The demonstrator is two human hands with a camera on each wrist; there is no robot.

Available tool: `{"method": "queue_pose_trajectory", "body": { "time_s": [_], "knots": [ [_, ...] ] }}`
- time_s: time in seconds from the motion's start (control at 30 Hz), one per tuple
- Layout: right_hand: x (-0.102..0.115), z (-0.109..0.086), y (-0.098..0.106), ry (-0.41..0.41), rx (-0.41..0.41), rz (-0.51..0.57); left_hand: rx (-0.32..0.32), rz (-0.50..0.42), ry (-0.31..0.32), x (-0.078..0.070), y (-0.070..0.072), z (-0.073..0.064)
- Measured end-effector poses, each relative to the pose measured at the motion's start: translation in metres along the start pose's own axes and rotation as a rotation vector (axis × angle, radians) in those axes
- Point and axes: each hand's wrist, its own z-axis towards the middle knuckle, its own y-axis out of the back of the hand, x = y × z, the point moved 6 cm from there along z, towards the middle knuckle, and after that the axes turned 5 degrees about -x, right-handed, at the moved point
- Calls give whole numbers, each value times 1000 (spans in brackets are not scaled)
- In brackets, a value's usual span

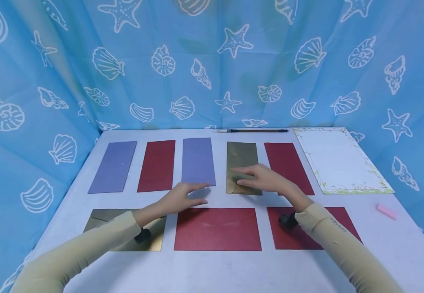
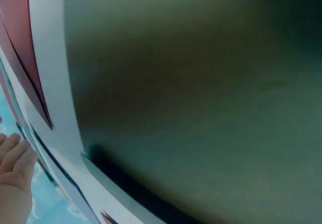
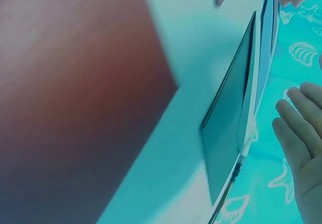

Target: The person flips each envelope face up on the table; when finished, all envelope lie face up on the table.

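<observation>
My left hand [image 1: 182, 197] is stretched out with thumb and fingers apart, its fingertips near the lower edge of the middle purple envelope [image 1: 198, 160]. Below it lies a wide red envelope [image 1: 217, 230]. Over the lower part of a gold envelope [image 1: 242, 156], my right hand [image 1: 261, 178] reaches in from the right, fingers extended and nothing in them. The left wrist view catches straight fingers of the left hand [image 2: 15, 176] at its edge, beside a blurred close envelope [image 2: 201, 103]. Extended fingers of the right hand [image 3: 302, 138] show in the right wrist view.
The back row also has a purple envelope [image 1: 113, 167] and red ones [image 1: 157, 166] [image 1: 288, 167]. In front, sleeves partly cover a gold envelope [image 1: 157, 236] and a red one [image 1: 340, 221]. A brush [image 1: 259, 130], floral paper [image 1: 343, 158] and pink eraser [image 1: 386, 211] lie farther out.
</observation>
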Motion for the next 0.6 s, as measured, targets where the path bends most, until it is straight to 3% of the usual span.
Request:
{"method": "queue_pose_trajectory", "body": {
  "time_s": [0.2, 0.6],
  "knots": [
    [10, 18, -8, 41, -14, -7, -79, 5, 49, 10, 15, -10],
    [21, 51, -26, -26, 70, -29, -183, 106, 135, 35, 32, -15]
  ]
}}
